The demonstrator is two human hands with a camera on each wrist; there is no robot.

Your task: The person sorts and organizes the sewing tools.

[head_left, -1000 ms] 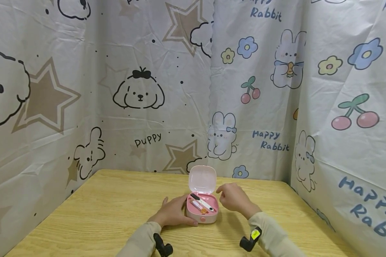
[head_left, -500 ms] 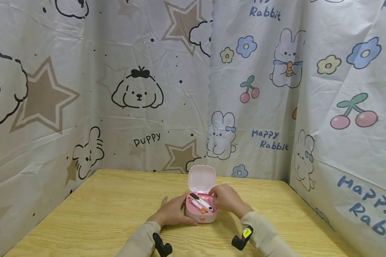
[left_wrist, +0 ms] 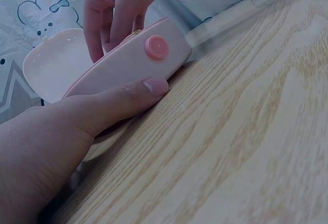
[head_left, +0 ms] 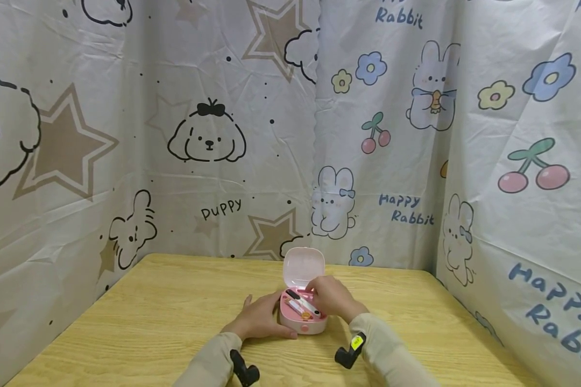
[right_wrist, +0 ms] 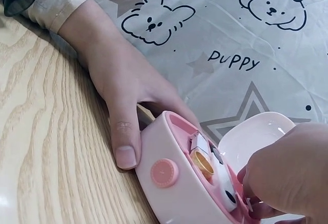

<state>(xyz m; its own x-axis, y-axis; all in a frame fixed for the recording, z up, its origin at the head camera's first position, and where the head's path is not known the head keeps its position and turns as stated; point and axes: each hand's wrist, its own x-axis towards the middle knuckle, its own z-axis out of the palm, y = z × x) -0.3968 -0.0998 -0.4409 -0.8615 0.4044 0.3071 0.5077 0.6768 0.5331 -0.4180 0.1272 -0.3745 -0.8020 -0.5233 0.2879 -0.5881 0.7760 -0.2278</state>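
Observation:
A small pink box [head_left: 295,324] stands on the table, its pale lid [head_left: 304,267] raised at the back and a round pink button [right_wrist: 164,172] on its front. My left hand [head_left: 259,317] holds its left side, the thumb along the front and the other fingers behind. My right hand [head_left: 333,295] reaches over the right side, fingertips down inside the box; whether they pinch anything is hidden. In the tray lie a white stick with black ends [head_left: 307,305] and a slim pale piece [head_left: 295,307] beside a gold, ring-like piece [right_wrist: 202,163].
The wood-grain table [head_left: 184,295] extends around the box on all sides. Behind it and at both sides hang printed curtains [head_left: 222,177]. A black wrist camera [head_left: 244,368] is strapped to the left sleeve, another black camera [head_left: 349,352] to the right.
My right hand has moved left, from beside the box's right edge to over the tray, its fingertips now inside. The left hand and the box have stayed in place.

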